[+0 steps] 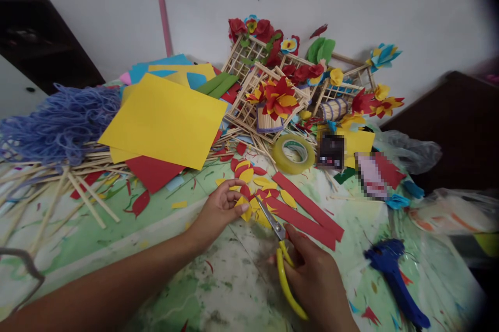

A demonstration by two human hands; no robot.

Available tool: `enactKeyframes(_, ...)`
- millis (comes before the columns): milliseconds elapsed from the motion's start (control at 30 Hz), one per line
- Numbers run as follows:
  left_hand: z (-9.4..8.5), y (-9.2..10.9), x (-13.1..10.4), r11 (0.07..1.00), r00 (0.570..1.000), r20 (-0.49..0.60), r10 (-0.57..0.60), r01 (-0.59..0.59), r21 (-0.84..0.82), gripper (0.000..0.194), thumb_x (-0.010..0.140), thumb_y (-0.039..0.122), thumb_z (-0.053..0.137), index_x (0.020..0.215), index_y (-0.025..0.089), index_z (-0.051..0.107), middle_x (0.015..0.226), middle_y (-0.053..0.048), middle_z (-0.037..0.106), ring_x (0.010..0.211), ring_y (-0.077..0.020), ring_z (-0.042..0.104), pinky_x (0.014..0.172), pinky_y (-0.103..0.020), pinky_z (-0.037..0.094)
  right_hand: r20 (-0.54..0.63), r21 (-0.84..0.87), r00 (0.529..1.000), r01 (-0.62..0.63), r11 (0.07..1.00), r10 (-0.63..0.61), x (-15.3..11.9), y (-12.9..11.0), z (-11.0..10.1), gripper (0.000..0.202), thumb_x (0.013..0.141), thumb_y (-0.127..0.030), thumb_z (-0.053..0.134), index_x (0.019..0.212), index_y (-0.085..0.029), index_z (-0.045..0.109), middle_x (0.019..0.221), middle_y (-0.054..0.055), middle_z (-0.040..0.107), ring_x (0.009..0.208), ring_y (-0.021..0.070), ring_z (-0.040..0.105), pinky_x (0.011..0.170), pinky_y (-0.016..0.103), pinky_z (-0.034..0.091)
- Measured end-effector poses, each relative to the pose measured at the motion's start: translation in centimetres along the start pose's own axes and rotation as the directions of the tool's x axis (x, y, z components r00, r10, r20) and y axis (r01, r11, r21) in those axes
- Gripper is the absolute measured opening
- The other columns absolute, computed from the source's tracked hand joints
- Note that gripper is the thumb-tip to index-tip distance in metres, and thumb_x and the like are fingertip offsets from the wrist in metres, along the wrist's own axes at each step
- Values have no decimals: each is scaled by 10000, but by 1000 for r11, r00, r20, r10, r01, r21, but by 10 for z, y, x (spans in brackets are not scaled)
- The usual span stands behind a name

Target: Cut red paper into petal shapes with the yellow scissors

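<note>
Yellow-handled scissors [284, 259] are in my right hand [312, 275], their blades pointing up and left with the tips among cut paper petals. My left hand [220, 207] is closed, thumb and fingers pinching a small yellow paper piece [244, 208] just left of the scissor tips. Around both hands lie yellow petals [265, 183] and red petals [255, 170]. Two long red paper strips [307, 207] stretch to the right of the blades, above my right hand.
Yellow sheets [167, 119] and blue yarn [62, 119] lie at the left, above thin sticks [86, 197]. Stick frames with paper flowers [280, 98] stand at the back. A tape roll [293, 153] sits at centre, a blue glue gun [397, 280] at lower right.
</note>
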State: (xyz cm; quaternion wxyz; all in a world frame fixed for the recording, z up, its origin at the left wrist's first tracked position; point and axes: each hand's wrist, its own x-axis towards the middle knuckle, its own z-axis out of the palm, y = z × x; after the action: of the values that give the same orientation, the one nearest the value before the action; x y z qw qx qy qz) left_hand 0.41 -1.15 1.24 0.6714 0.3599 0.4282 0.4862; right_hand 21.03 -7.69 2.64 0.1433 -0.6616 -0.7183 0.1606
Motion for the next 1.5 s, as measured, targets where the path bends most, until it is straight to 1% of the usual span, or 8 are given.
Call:
enactKeyframes(133,3,2,-3,1000,998,55,0,-1,23,478,697,250,703,1098,217,445,759,39,571,658,-108,615,626,-226,461,-57,95,996,-58,994,63,0,0,3,555,705,-456,645,1179,-170,612,629,-3,615,499,139,537,460,233,440)
enactKeyframes(300,7,2,-12,997,982,175,-77,70,42,575,706,246,695,1195,258,394,808,35,552,621,-120,634,606,-258,479,-44,539,983,-125,833,176,1,-14,2,547,670,-346,682,1180,-163,605,797,27,684,648,162,624,591,242,518)
enactKeyframes(567,4,-16,-19,987,883,443,-155,117,111,729,701,241,715,1324,246,335,844,-19,633,793,-158,617,691,-267,444,-39,767,986,-74,638,161,17,-34,17,580,651,-265,700,1213,-217,566,985,62,687,815,193,648,740,323,544)
enactKeyframes(800,4,-15,-17,970,930,353,-105,17,243,661,721,296,690,1299,213,382,720,15,612,668,-128,574,616,-242,410,-48,812,981,-71,580,187,13,-38,28,476,669,-231,681,1136,-232,588,911,29,680,734,158,628,709,288,536)
enactKeyframes(1000,7,-6,-15,970,976,203,-84,34,239,619,685,227,697,1244,200,432,742,13,612,692,-129,573,626,-238,420,-108,681,982,-39,731,153,11,-34,23,494,654,-245,673,1137,-201,579,842,18,671,651,138,598,572,233,494)
enactKeyframes(1200,1,-1,-8,975,991,128,-35,5,222,633,708,254,688,1261,186,387,796,-7,614,727,-127,560,654,-242,420,-73,177,997,-19,984,32,10,-9,-2,450,666,-310,629,1099,-196,585,609,-35,573,505,127,503,464,230,367)
enactKeyframes(1333,-2,-2,-5,977,992,126,-17,-11,213,632,713,259,688,1263,193,383,815,-11,622,756,-131,564,674,-245,420,-18,-114,999,37,993,-39,12,-5,-17,474,679,-362,607,1122,-198,570,802,44,640,681,204,578,563,283,395)
enactKeyframes(1500,-2,-3,-4,978,987,155,-35,2,211,618,722,249,679,1262,199,380,806,-1,614,733,-124,551,651,-240,415,79,-167,994,93,981,-81,12,-3,-22,511,726,-390,586,1202,-211,536,932,80,642,819,237,592,650,308,414)
